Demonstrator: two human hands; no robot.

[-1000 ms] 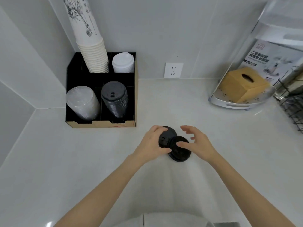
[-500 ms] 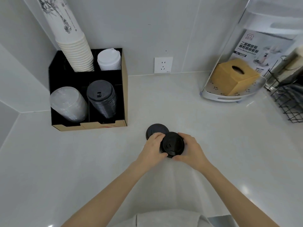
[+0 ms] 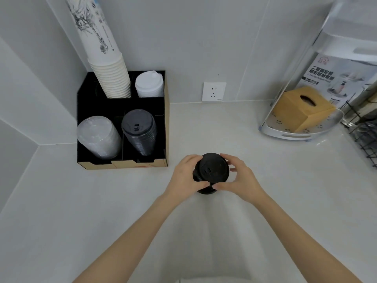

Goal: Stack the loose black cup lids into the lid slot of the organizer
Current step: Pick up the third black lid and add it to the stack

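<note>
- Right now the white countertop [image 3: 265, 180] takes up most of the scene, running into a corner of pale wall.
- Against that corner sits the black organizer [image 3: 166, 127] with four compartments showing: a tall stack of paper cups [image 3: 110, 74] back left, white lids [image 3: 150, 84] back right, clear lids [image 3: 98, 135] front left, and the lid slot front right holding a stack of black lids [image 3: 140, 131], tilted and ribbed along its side.
- Over on the far right, a white corner tray [image 3: 295, 135] carries a tan tissue box [image 3: 302, 109]; a wall socket [image 3: 213, 91] is set between it and the organizer.
- Both bare forearms reach forward from the bottom edge and meet just right of the organizer's front corner.
- Left hand [image 3: 183, 176] is curled around the left edge of the loose black lids [image 3: 212, 168], thumb pressed at the near rim.
- Right hand [image 3: 240, 178] cups the opposite edge, fingers spread over the far side and thumb meeting the other thumb in front.
- Between the hands the top lid faces up, round and matte black, with a small sip tab near its middle; a second dark rim peeks out beneath it, so at least two are held together, above the counter and apart from the organizer.
</note>
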